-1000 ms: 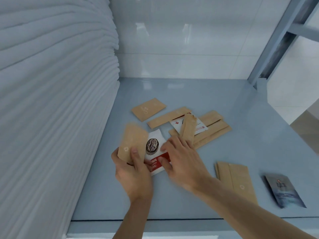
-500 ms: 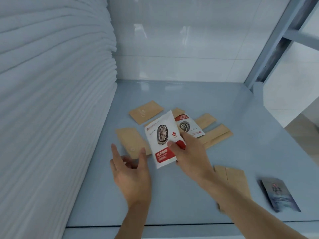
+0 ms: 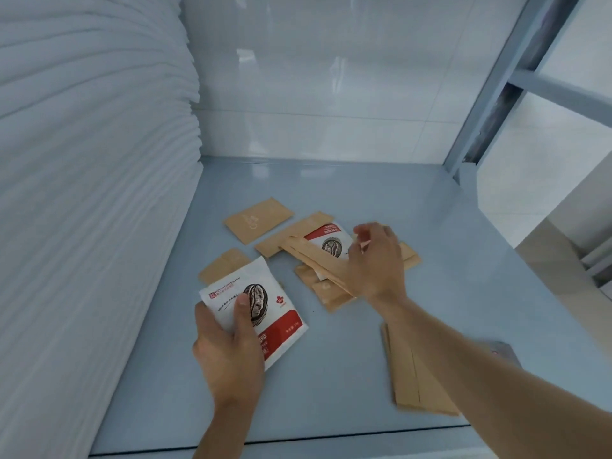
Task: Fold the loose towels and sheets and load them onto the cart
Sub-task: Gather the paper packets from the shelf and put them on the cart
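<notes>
The white coffee sachet has passed from right hand to left, and the right has gone back to the heap.

The stack of folded white linen [image 3: 89, 193], the task's thing, fills the left side of the cart shelf [image 3: 463, 260], untouched. The left hand [image 3: 228, 346] grips the sachet [image 3: 261, 309] near the front; the right hand [image 3: 374, 260] pinches brown packets [image 3: 318, 260] farther back. Bare shelf lies far and right, up to the frame post [image 3: 490, 94]; the front edge is close.
</notes>
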{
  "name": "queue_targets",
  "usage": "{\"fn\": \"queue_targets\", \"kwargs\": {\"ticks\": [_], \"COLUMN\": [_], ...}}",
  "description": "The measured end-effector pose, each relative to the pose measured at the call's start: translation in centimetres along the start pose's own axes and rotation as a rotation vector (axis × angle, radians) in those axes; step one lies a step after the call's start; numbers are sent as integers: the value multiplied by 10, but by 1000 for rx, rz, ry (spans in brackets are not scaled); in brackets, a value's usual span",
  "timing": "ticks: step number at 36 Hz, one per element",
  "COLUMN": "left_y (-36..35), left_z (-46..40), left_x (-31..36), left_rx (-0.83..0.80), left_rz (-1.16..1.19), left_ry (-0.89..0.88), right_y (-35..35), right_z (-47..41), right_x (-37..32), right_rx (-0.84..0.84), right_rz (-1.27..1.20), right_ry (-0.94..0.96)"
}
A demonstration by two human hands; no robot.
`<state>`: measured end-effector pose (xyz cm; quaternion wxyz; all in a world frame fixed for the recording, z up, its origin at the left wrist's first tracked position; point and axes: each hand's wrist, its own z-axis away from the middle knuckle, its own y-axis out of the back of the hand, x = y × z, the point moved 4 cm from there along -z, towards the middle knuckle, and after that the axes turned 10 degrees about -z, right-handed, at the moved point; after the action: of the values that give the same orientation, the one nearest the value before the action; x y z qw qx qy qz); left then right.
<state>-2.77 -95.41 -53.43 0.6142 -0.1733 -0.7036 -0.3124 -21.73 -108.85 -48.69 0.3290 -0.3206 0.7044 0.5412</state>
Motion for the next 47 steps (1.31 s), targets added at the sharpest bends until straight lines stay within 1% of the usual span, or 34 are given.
{"fn": "queue_targets", "kwargs": {"ticks": [3, 5, 7, 10, 12, 13, 15, 19, 20, 22, 24, 26, 28, 30, 33, 36, 38, 40, 41, 42, 44, 45, 46, 47], "left_y": [-2, -3, -5, -6, -6, -6, -4, -3, -3, -2, -2, -3, -4, -3, 0, 0, 0, 0, 0, -1, -1, -1, -1, -1], "left_z": [0, -2, -3, 0, 1, 1, 0, -2, -2, -2, -2, -3, -3, -4, -4, -1, -2, -5, -5, -6, -5, -4, -3, -3], "left_x": [-2, -3, -3, -2, -2, -2, -3, -4, -4, -5, -6, -8, -9, -9, -7, -4, -3, -2, -2, -3, -4, -4, -4, -3], "left_rx": [-6, -2, -13, -30, -57, -67, -73, -81, -85, -91, -106, -143, -189, -216, -222, -242, -268, -274, -279, -291, -333, -360, -386, -409], "left_rz": [-22, -28, -31, -13, -10, -5, 12, 6, 10, 15, 20, 18, 21, 20, 92, 178, 155, 42, 8, -3, 13, 36, 66, 89], "left_ry": [-4, -16, -16, 2, 10, 16, 27, 35, 40, 48, 57, 58, 60, 61, 102, 146, 138, 88, 76, 74, 79, 88, 103, 121], "right_y": [-7, -13, -17, -18, -16, -15, -7, 21, 27, 36, 40, 35, 20, 0, -21, -28, -27, -24, -23, -21, -14, -9, -5, -2], "right_z": [-16, -19, -21, -23, -23, -22, -18, -6, 0, 13, 30, 50, 74, 101, 131, 142, 144, 144, 143, 142, 137, 135, 132, 130], "right_x": [13, 18, 20, 21, 20, 18, 12, -5, -9, -19, -28, -32, -33, -32, -24, -16, -14, -15, -15, -16, -17, -17, -18, -16], "right_rx": [-81, -114, -112, -133, -130, -108, 2, 342, 391, 428, 416, 333, 167, -31, -202, -282, -326, -385, -410, -422, -389, -350, -324, -331], "right_rz": [258, 367, 406, 392, 367, 333, 172, -121, -201, -383, -549, -723, -885, -937, -892, -847, -762, -584, -464, -315, 7, 78, 79, 45], "right_ry": [-110, -160, -155, -175, -156, -130, -100, -10, 16, 50, 35, -48, -153, -246, -346, -398, -381, -319, -256, -173, 20, 77, 92, 68]}}
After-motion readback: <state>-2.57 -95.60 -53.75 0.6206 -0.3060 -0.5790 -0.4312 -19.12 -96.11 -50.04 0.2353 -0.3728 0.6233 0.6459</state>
